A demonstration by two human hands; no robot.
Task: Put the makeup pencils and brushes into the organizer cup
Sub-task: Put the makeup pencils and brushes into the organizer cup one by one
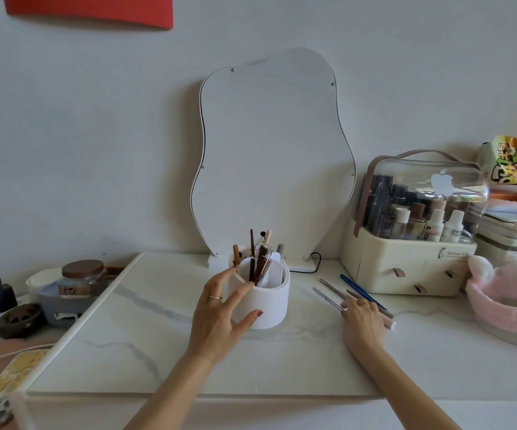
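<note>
Several pencils (348,291) loose on tabletop (158,330), right of organizer cup (261,301). Left hand (220,318) fingers spread, steadying cup. Right hand (363,321) fingers curled onto pencils. Step: mid-pickup. Next: secure grip, lift, drop into cup.

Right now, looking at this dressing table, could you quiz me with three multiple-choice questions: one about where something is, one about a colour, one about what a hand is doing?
1. Where do the loose pencils lie?
A. left of the cup
B. right of the cup
C. inside the jar

2. What colour is the organizer cup?
A. white
B. black
C. red

3. What is the left hand doing?
A. holding a phone
B. touching the cup, fingers spread
C. resting in a lap

Answers: 1 B, they lie by the right hand; 2 A, white walls; 3 B, fingertips on its side.
</note>
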